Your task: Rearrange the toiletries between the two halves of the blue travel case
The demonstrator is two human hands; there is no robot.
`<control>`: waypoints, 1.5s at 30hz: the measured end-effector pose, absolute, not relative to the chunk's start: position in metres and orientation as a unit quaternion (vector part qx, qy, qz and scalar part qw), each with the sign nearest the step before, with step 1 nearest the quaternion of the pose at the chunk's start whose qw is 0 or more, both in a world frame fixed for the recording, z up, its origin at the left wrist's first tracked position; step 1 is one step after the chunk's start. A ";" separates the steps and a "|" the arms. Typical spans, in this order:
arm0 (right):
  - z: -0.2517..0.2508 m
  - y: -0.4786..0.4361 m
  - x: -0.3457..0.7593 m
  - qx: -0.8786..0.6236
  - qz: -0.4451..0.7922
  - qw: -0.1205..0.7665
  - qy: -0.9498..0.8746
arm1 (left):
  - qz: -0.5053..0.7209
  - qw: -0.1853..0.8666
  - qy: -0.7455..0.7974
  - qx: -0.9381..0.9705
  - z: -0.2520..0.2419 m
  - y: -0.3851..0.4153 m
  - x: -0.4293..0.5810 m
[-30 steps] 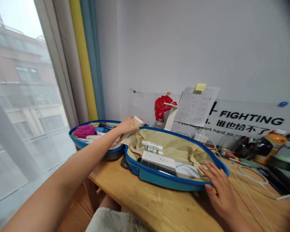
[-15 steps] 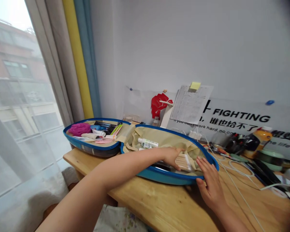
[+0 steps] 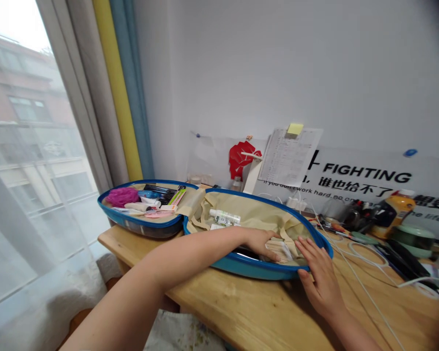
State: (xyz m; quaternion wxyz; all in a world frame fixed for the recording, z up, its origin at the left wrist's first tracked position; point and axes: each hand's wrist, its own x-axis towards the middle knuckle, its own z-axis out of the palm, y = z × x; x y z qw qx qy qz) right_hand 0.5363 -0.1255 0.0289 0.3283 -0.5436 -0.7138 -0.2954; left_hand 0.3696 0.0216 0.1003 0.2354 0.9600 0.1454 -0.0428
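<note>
The open blue suitcase (image 3: 254, 271) lies in two halves on a wooden table (image 3: 241, 307), and its lined half fills the middle of the view. The left hand (image 3: 261, 242) reaches in over the near rim, with the fingers together and curled down on a packet of cotton swabs (image 3: 280, 252), which seems held between them and the lining. The packet sits at 3 o'clock from the left hand's knuckles, its end poking out past the fingertips, with the near rim just beyond it at 6 o'clock. The right hand (image 3: 319, 278) lies flat at about 4 o'clock from the packet, its fingers spread apart and pressing on the rim, not touching the swabs. A dark flat case (image 3: 246, 253) shows under the left wrist. Open tan lining (image 3: 258, 210) spreads from 10 to 1 o'clock of the packet, up to the far rim, and a small white bottle (image 3: 225, 217) lies in it at 10 o'clock. The other half of the suitcase (image 3: 139, 229), packed with a pink bath sponge (image 3: 122, 197) and tubes (image 3: 139, 206), sits at 9 o'clock. Loose white cables (image 3: 362, 261) cross the table at 3 o'clock from the right hand.
</note>
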 end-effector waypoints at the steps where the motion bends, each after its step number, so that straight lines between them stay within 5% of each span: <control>1: 0.029 -0.126 0.536 -0.544 -0.296 0.326 -0.714 | -0.043 0.236 0.148 0.959 0.103 0.021 0.368; 7: 0.030 -0.125 0.538 -0.543 -0.297 0.325 -0.715 | 0.083 0.210 0.184 0.957 0.128 0.028 0.335; 15: 0.027 -0.124 0.541 -0.541 -0.304 0.321 -0.715 | 0.214 0.096 0.424 0.875 0.149 0.101 0.187; 25: 0.021 -0.120 0.545 -0.533 -0.298 0.345 -0.713 | 0.123 0.021 0.587 0.800 0.124 0.141 0.045; 45: 0.024 -0.121 0.546 -0.530 -0.311 0.325 -0.719 | -0.045 -0.070 0.482 0.872 0.102 0.157 0.090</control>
